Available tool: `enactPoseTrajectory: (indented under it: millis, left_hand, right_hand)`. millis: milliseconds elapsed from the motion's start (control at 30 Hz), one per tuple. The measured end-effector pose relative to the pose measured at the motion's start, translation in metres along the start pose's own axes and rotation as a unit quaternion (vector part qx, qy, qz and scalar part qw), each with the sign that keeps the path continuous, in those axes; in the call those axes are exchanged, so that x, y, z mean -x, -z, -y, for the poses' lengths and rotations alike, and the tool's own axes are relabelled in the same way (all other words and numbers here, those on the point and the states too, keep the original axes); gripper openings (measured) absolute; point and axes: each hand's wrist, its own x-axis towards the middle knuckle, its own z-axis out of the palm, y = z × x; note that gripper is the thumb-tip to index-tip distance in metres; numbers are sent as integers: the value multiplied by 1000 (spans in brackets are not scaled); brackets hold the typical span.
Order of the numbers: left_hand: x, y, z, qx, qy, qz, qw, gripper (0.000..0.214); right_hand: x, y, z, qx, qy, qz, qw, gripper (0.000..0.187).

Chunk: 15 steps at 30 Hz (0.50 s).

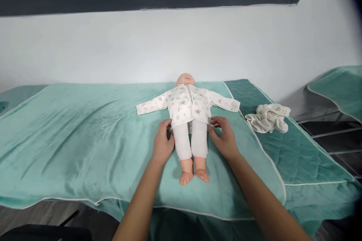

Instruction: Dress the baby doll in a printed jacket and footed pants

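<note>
A baby doll [186,79] lies on its back, dressed in a white printed shirt [182,105] and white pants [181,141]. Its sleeves stretch out to both sides and its feet are bare. At the shirt's lower left edge is my left hand [164,139], fingers curved, thumb apart beside the doll's thigh. My right hand [224,137] mirrors it at the lower right edge, with a gap between thumb and fingers. The fingertips of both hands meet the hem; neither hand visibly grips the cloth.
A light green blanket [85,139] covers the bed beneath the doll. To the right, a crumpled printed cloth [268,118] lies on a darker green quilted pad [305,162]. Behind the bed rises a white wall [141,45]. A dark chair-like object [48,232] stands at lower left.
</note>
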Motion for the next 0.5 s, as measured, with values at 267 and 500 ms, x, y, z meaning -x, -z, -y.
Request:
enactPoseTrajectory:
  millis: [267,500]
  left_hand:
    - [0,-8,-5,-96,-16,-40,994,49]
    - [-27,-17,-5,-116,-43,-145,982,28]
  right_hand:
    - [-2,-2,-12,43,-103,-23,993,35]
    - [0,6,-13,-70,-150,-41,985,28]
